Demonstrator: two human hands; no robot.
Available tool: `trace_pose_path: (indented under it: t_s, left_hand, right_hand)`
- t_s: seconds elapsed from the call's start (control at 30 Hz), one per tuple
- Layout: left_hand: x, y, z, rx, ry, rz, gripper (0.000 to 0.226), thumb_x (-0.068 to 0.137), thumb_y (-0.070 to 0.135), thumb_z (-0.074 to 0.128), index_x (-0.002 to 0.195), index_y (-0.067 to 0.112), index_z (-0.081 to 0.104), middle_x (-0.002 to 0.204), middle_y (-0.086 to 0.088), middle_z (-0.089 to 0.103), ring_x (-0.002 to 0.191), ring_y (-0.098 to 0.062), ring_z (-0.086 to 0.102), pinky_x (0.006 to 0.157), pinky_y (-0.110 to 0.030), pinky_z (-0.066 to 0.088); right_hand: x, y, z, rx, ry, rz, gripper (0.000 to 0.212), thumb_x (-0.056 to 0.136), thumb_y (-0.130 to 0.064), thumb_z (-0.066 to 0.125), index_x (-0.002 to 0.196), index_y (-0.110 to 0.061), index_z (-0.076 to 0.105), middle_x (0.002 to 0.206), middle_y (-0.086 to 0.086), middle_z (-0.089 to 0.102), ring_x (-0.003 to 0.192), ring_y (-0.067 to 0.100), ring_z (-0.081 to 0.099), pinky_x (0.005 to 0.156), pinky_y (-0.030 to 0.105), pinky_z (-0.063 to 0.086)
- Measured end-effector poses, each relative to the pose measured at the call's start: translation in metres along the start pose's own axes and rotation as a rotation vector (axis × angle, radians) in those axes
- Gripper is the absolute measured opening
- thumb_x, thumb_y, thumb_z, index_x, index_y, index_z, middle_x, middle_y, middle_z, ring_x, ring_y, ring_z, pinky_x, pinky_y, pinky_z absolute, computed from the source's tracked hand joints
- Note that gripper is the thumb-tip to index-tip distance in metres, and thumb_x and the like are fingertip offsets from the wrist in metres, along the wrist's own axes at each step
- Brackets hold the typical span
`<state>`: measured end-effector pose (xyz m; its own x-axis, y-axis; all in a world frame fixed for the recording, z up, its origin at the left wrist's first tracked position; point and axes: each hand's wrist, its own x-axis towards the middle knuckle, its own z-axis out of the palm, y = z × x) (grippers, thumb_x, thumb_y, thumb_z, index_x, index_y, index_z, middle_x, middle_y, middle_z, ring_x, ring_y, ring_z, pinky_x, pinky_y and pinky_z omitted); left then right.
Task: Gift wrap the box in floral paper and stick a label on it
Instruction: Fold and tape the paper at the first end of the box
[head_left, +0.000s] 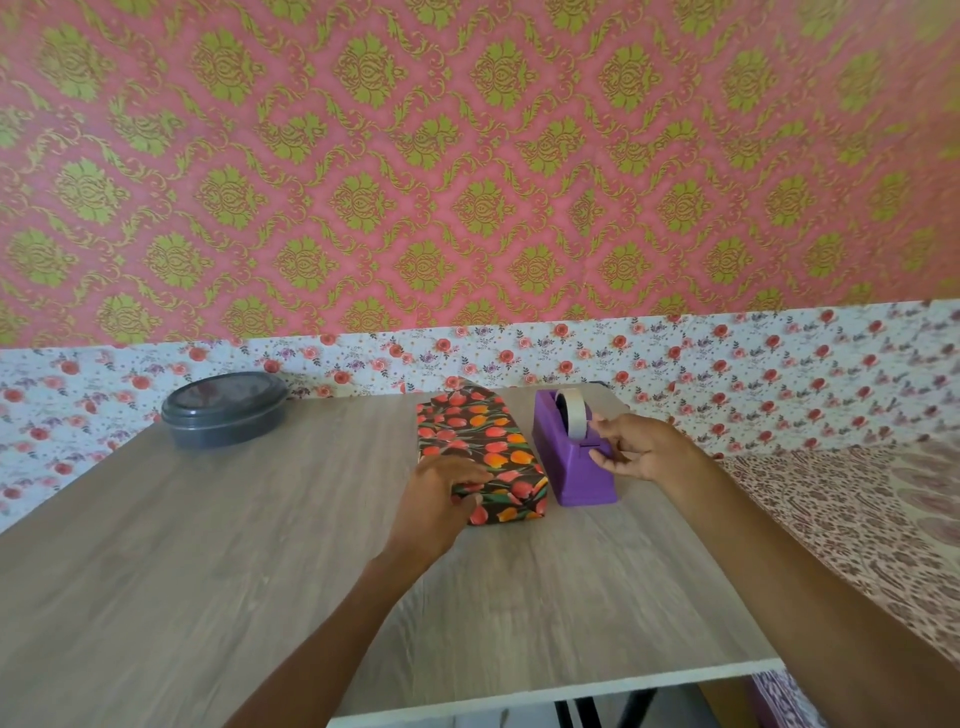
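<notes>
A long box (475, 434) wrapped in dark paper with orange and red tulips lies on the wooden table (234, 545), its length running away from me. My left hand (441, 493) presses on its near end, fingers laid flat over the top and thumb against the end face where the paper is folded. Right of the box stands a purple tape dispenser (569, 460) with a roll of pale tape (571, 413). At the dispenser's cutter end is my right hand (636, 447), thumb and forefinger apart, fingertips touching the purple body. No label is in view.
A dark round lidded container (224, 409) sits at the table's far left. Flowered white paper (727, 374) lines the wall behind the table. A patterned cloth (857, 519) lies off the table's right edge. The table's near edge (571, 691) runs just below my forearms.
</notes>
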<state>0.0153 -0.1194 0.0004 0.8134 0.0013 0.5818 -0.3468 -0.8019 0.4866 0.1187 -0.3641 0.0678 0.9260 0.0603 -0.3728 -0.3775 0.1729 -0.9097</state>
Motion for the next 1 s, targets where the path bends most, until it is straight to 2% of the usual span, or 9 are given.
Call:
trace_pose_path:
  t_s: [0.07, 0.3, 0.4, 0.47, 0.53, 0.6, 0.73, 0.9, 1.0]
  left_hand:
    - [0.001, 0.0, 0.0, -0.002, -0.003, 0.002, 0.031, 0.079, 0.002, 0.075, 0.105, 0.018, 0.077, 0.11, 0.008, 0.072, 0.094, 0.007, 0.055, 0.081, 0.006, 0.036]
    - [0.001, -0.001, 0.0, 0.006, -0.028, -0.021, 0.031, 0.08, 0.005, 0.076, 0.108, 0.02, 0.076, 0.112, 0.009, 0.071, 0.096, 0.006, 0.056, 0.08, 0.006, 0.036]
    - [0.001, -0.001, 0.0, 0.004, -0.033, -0.033, 0.032, 0.081, 0.006, 0.077, 0.109, 0.021, 0.075, 0.113, 0.009, 0.071, 0.098, 0.005, 0.056, 0.083, 0.003, 0.037]
    - [0.001, -0.002, -0.001, -0.001, -0.032, -0.034, 0.032, 0.08, 0.006, 0.077, 0.108, 0.021, 0.075, 0.112, 0.009, 0.071, 0.099, 0.004, 0.057, 0.084, 0.002, 0.038]
    - [0.001, -0.002, -0.001, -0.006, -0.03, -0.024, 0.031, 0.08, 0.006, 0.077, 0.108, 0.02, 0.076, 0.112, 0.008, 0.071, 0.099, 0.002, 0.059, 0.086, 0.0, 0.04]
    - [0.001, -0.002, -0.001, -0.007, -0.029, -0.011, 0.031, 0.08, 0.006, 0.077, 0.108, 0.02, 0.076, 0.111, 0.008, 0.072, 0.099, 0.002, 0.06, 0.088, -0.003, 0.043]
    - [0.002, -0.002, -0.002, -0.019, -0.043, -0.025, 0.032, 0.079, 0.007, 0.078, 0.107, 0.021, 0.076, 0.11, 0.009, 0.072, 0.1, -0.001, 0.063, 0.092, -0.02, 0.053]
    - [0.002, 0.0, -0.002, -0.006, -0.05, -0.039, 0.032, 0.08, 0.006, 0.077, 0.109, 0.019, 0.076, 0.112, 0.007, 0.072, 0.102, -0.003, 0.064, 0.09, -0.009, 0.046]
    - [0.002, 0.0, -0.003, -0.004, -0.056, -0.051, 0.032, 0.08, 0.007, 0.078, 0.109, 0.019, 0.076, 0.113, 0.007, 0.072, 0.103, -0.004, 0.064, 0.093, -0.013, 0.049]
  right_hand:
    - [0.002, 0.005, -0.004, 0.048, 0.004, -0.039, 0.007, 0.088, 0.001, 0.066, 0.089, -0.004, 0.061, 0.102, 0.012, 0.063, 0.084, 0.017, 0.059, 0.056, 0.029, 0.06]
    - [0.004, 0.03, -0.007, 0.148, -0.001, -0.204, 0.015, 0.082, 0.006, 0.069, 0.096, 0.003, 0.067, 0.11, 0.011, 0.068, 0.096, 0.018, 0.063, 0.084, 0.03, 0.057]
    - [0.007, 0.042, -0.006, 0.161, 0.027, -0.284, 0.02, 0.083, 0.006, 0.068, 0.103, 0.009, 0.067, 0.107, 0.013, 0.069, 0.094, 0.017, 0.065, 0.088, 0.029, 0.055]
    - [0.01, 0.05, -0.007, 0.093, 0.06, -0.326, 0.023, 0.083, 0.002, 0.07, 0.103, 0.012, 0.067, 0.098, 0.014, 0.071, 0.09, 0.019, 0.067, 0.092, 0.03, 0.053]
    - [0.012, 0.056, -0.007, -0.018, 0.093, -0.356, 0.02, 0.08, -0.003, 0.074, 0.095, 0.01, 0.07, 0.088, 0.016, 0.07, 0.084, 0.025, 0.067, 0.089, 0.036, 0.052]
    - [0.011, 0.061, -0.007, -0.077, 0.111, -0.382, 0.012, 0.079, -0.007, 0.076, 0.089, -0.001, 0.073, 0.091, 0.019, 0.073, 0.085, 0.031, 0.069, 0.087, 0.042, 0.054]
    - [0.01, 0.065, -0.008, -0.113, 0.15, -0.452, 0.006, 0.076, -0.011, 0.08, 0.078, -0.009, 0.075, 0.09, 0.016, 0.074, 0.085, 0.032, 0.07, 0.08, 0.041, 0.055]
    - [0.005, 0.061, -0.006, -0.195, 0.206, -0.455, 0.008, 0.075, -0.011, 0.081, 0.07, -0.011, 0.074, 0.087, 0.013, 0.074, 0.083, 0.028, 0.07, 0.077, 0.038, 0.055]
    - [0.002, 0.055, -0.005, -0.246, 0.226, -0.462, 0.013, 0.075, -0.009, 0.08, 0.065, -0.015, 0.073, 0.083, 0.007, 0.075, 0.085, 0.025, 0.07, 0.083, 0.04, 0.056]
